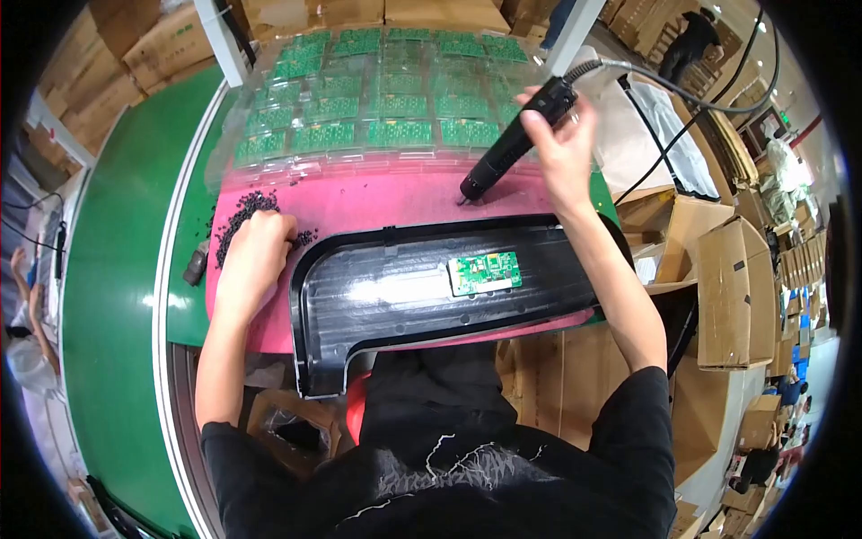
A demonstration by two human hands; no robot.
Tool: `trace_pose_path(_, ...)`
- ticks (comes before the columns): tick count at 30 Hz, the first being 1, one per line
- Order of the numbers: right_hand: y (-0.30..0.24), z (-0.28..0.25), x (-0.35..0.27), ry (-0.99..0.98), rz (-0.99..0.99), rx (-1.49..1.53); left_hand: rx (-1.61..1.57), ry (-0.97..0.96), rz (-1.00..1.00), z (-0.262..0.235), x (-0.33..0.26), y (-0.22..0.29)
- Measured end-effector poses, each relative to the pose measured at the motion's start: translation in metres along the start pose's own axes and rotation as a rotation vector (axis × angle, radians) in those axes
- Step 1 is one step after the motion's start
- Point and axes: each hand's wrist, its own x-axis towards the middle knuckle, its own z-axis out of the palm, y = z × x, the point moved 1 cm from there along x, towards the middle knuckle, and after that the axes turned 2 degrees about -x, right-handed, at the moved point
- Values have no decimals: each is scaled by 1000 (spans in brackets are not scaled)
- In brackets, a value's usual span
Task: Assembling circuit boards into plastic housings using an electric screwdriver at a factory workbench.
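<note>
My right hand (564, 144) grips a black electric screwdriver (514, 139) with a cable running off to the right. Its tip hovers over the pink mat (377, 202), just beyond the far edge of a long black plastic panel (377, 296). A small green circuit board (485, 272) lies in the middle of that panel. My left hand (256, 251) rests with curled fingers on a pile of small black screws (242, 211) at the mat's left end, and I cannot tell whether it holds any.
Clear plastic trays (377, 99) holding several green circuit boards lie beyond the mat. A green conveyor belt (108, 269) runs along the left. Open cardboard boxes (718, 287) stand at the right, more boxes at the back. Another person (696, 40) works far off at the upper right.
</note>
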Motion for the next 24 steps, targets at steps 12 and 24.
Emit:
trace_pose_path(12,-52,8,-14,44,206,953,-311,1,84,-34,24,43)
trace_pose_path(24,-89,-8,-55,29,113,1155,-1248,-339,185,-22,60,135)
